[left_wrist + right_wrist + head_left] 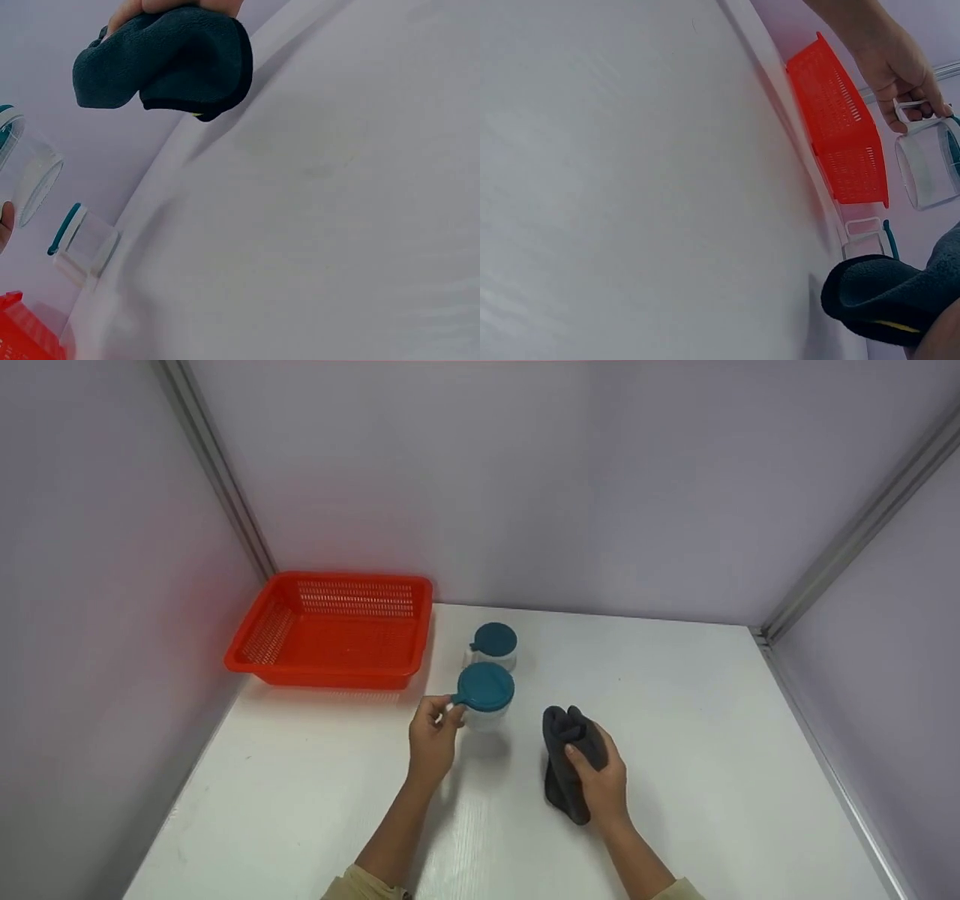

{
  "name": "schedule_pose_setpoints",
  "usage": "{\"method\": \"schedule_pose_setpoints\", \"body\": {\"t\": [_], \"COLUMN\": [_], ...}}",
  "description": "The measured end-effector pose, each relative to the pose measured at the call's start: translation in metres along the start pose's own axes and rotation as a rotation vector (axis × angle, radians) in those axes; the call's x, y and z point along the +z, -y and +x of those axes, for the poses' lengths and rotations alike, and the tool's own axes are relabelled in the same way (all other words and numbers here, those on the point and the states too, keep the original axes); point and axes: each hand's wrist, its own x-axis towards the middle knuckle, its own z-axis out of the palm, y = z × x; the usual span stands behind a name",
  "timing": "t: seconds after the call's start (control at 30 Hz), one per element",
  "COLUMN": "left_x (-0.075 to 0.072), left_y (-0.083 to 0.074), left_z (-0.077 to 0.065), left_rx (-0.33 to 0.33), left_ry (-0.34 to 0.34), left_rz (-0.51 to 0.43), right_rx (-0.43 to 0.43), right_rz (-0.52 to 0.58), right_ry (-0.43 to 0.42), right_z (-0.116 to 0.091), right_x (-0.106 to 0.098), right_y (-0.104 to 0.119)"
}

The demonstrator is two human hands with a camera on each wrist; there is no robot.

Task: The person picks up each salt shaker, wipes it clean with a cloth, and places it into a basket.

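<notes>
A clear glass jar with a teal lid (486,687) is lifted above the table in my left hand (432,742). In the right wrist view the fingers curl round the handle of this glass jar (928,165), with the thumb near the lid's tab. My right hand (606,786) grips a folded dark grey-teal cloth (562,787), thumb on its near face. The cloth's black edging and a bit of yellow show in the right wrist view. Just behind the held jar, a second jar with a teal lid (495,639) stands upright on the table, partly hidden.
A red plastic basket (330,679) with slotted sides sits at the back left of the white table (697,750). Pale panels (525,480) rise behind and on both sides, joined by metal corner strips.
</notes>
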Motion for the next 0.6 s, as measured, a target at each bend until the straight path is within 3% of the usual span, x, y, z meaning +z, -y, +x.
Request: {"method": "schedule_pose_setpoints", "body": {"t": [0.17,0.33,0.6], "left_x": [-0.018,-0.035,-0.06], "left_y": [-0.001,-0.022,-0.011], "left_z": [0.016,0.026,0.051], "left_rx": [0.066,0.104,0.091], "left_ry": [-0.043,-0.093,-0.173], "left_rz": [0.015,0.021,0.016], "right_rx": [0.013,0.021,0.059], "right_rz": [-0.021,-0.023,-0.013], "right_ry": [0.006,0.009,0.021], "right_z": [0.001,0.001,0.001], "right_x": [-0.004,-0.01,-0.018], "right_y": [0.0,-0.002,-0.002]}}
